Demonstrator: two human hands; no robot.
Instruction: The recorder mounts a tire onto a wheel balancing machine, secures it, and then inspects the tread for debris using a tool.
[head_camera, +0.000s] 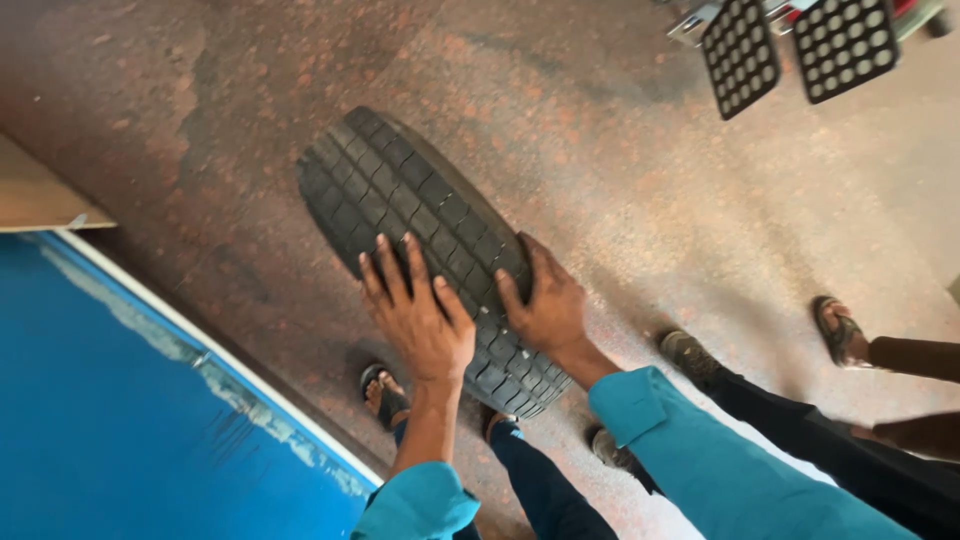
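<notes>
A black rubber tyre with blocky, grooved tread stands upright on a speckled reddish concrete floor, at the frame's centre. The left hand lies flat on the tread, fingers spread. The right hand cups the tyre's edge at three o'clock, fingers together. Both sleeves are teal. At eight o'clock sits a glossy blue panel; at one o'clock, two black dotted square plates. Sandalled feet stand at four o'clock.

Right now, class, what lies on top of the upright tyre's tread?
Both hands rest flat on the tyre: left hand and right hand. The tread beneath the palms is covered.
</notes>
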